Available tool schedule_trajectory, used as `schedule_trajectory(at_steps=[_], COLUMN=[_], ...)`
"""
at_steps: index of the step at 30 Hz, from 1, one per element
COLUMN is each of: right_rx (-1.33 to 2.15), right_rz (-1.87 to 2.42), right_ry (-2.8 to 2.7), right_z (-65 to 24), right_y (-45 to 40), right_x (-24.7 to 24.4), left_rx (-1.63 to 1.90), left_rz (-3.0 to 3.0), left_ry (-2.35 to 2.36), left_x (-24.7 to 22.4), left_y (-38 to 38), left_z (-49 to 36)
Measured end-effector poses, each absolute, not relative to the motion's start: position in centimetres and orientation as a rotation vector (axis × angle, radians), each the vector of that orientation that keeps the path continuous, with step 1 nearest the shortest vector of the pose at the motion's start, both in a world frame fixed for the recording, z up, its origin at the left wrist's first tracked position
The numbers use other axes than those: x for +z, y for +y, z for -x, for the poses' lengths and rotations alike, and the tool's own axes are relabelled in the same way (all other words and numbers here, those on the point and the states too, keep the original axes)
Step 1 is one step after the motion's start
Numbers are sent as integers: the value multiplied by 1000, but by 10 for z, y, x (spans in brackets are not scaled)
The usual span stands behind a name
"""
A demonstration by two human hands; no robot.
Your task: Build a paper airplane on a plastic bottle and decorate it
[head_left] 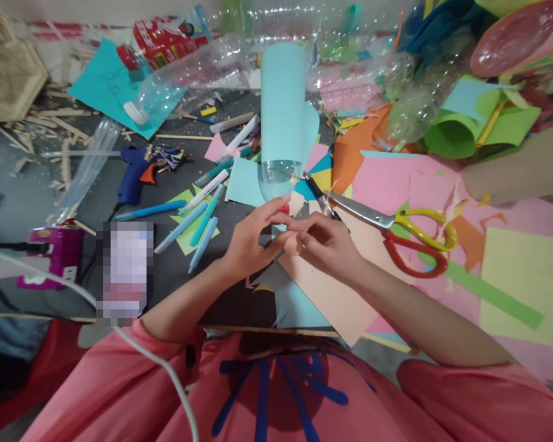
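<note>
My left hand (258, 236) and my right hand (327, 242) meet near the table's front edge, fingertips pinched together. Between them shows a small peach paper piece (293, 244), partly hidden by the fingers. Just beyond lies a clear plastic bottle (279, 175) wrapped in light blue paper (283, 101), its red cap (284, 209) pointing at me behind my left fingers. To the right of my right hand rest scissors (373, 215) with yellow and red handles. A black pen (320, 193) lies between the bottle and the scissors.
Several blue and green markers (196, 224) lie left of my hands, with a blue glue gun (133, 175) and a phone (126, 270). A white cable (166, 362) crosses the lower left. Plastic bottles (188, 70) line the back; coloured paper (525, 276) covers the right side.
</note>
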State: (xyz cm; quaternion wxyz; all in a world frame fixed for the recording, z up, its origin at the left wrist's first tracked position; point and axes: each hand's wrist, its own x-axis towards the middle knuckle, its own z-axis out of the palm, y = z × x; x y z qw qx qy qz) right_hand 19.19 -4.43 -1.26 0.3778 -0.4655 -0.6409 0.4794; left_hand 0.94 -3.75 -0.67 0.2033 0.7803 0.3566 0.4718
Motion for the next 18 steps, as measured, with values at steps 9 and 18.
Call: schedule_trajectory(at_steps=[9, 18], right_rx=[1247, 1166], right_rz=[1101, 974], right_ry=[-1606, -1652], right_z=[-193, -194], right_y=[-46, -50], right_x=[-10, -14], left_rx=[1145, 1230], left_rz=[-2352, -1990], left_ry=[940, 1356], left_x=[-9, -3], left_y=[-33, -37], left_z=[-11, -12])
